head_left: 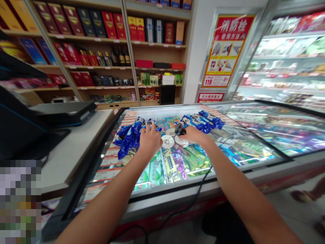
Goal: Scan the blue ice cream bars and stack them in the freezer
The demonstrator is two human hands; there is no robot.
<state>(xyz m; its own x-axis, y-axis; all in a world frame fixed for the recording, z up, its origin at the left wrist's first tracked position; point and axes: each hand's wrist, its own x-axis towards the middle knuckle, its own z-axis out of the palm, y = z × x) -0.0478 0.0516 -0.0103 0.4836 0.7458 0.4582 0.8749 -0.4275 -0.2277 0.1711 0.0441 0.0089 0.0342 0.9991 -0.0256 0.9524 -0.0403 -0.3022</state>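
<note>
My left hand (150, 139) is over the glass top, its fingers curled down on a blue snack packet (158, 128) whose larger part they hide. Several more shiny blue packets (127, 140) lie in a pile beside it on the left. In my right hand (193, 134) is a black handheld barcode scanner (180, 130), its head pointing toward the left hand. From below that hand a black cable (201, 184) hangs over the freezer's front edge. Another row of blue packets (200, 121) lies behind and to the right of the scanner.
Beneath the packets is a glass-topped chest freezer (142, 196) with wrapped ice creams (171, 164) and round-lidded tubs (167, 141) inside. A counter (73, 149) with a dark scale-like device (63, 112) stands left. Shelves of boxes (109, 64) rise behind; a lit cooler (284, 57) is right.
</note>
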